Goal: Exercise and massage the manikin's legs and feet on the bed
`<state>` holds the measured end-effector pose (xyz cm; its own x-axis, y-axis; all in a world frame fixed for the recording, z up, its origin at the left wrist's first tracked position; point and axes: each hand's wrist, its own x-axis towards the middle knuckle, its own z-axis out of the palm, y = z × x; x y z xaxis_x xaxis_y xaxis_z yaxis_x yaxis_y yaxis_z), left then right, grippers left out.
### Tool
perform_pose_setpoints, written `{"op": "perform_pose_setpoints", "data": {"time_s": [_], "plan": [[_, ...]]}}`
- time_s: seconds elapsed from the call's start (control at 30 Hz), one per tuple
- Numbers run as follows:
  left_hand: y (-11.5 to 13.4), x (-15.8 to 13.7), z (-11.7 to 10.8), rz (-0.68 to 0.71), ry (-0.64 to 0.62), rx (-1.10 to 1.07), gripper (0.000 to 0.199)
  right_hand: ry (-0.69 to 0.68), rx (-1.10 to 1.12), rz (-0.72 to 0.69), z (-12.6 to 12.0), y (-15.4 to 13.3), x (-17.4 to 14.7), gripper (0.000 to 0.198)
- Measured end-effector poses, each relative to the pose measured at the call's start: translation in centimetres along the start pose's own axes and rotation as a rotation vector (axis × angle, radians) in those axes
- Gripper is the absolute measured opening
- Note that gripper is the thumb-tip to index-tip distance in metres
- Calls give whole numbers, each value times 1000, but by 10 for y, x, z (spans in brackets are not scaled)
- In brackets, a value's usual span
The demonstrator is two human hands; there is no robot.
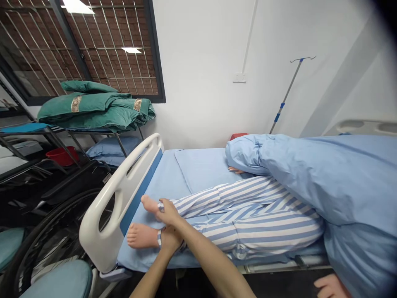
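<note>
What looks like a care manikin lies on the bed in blue-and-white striped trousers (263,227), both bare feet toward the footboard. My left hand (171,239) is closed around the ankle of the near foot (142,236), at the trouser cuff; its fingertips are partly hidden. Across from it, my right hand (169,213) wraps the ankle of the far foot (150,204), thumb and fingers over the cuff. My forearms cross the near edge of the bed. A blue quilt (335,178) covers the upper body, folded back to the thighs.
A white footboard (102,215) borders the bed's left end. Beyond it stand a wheelchair (58,231), teal stool seats (58,281), a red basin (63,155) and green folded bedding (96,109). An IV pole (285,99) rises behind the bed. A manikin-like hand (331,286) shows at lower right.
</note>
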<state>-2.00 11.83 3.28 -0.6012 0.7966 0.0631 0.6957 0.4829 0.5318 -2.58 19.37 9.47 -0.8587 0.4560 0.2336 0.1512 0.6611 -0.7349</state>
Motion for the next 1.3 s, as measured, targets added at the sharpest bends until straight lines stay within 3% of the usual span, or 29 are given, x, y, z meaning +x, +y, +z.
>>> {"op": "perform_pose_setpoints", "data": {"time_s": [0.1, 0.2, 0.37, 0.43, 0.53, 0.63, 0.8, 0.9, 1.0, 1.13, 1.3], "plan": [[9, 17, -17, -27, -7, 42, 24, 73, 28, 100, -29, 20, -4, 42], [25, 46, -40, -25, 73, -17, 27, 164, 22, 152, -54, 46, -7, 34], [50, 99, -58, -18, 225, -239, 24, 281, 20, 187, -67, 71, -9, 20], [50, 112, -50, -69, 252, -294, 25, 285, 62, 188, -64, 72, -8, 23], [38, 119, -30, -149, 189, -304, 25, 252, 122, 174, -56, 69, -3, 24], [24, 117, -15, -139, 182, -298, 24, 269, 93, 166, -48, 67, 3, 29], [11, 118, -15, -211, 291, -496, 20, 307, -4, 209, -36, 71, 14, 36], [11, 117, -15, -161, 261, -542, 20, 269, 30, 196, -40, 72, 18, 37], [21, 116, -11, -166, 243, -540, 21, 326, 30, 155, -52, 76, 14, 37], [49, 119, -1, -106, 291, -610, 21, 293, 27, 169, -69, 89, 4, 36], [81, 129, 21, -288, 227, -600, 21, 404, 197, 160, -97, 110, 1, 34]]}}
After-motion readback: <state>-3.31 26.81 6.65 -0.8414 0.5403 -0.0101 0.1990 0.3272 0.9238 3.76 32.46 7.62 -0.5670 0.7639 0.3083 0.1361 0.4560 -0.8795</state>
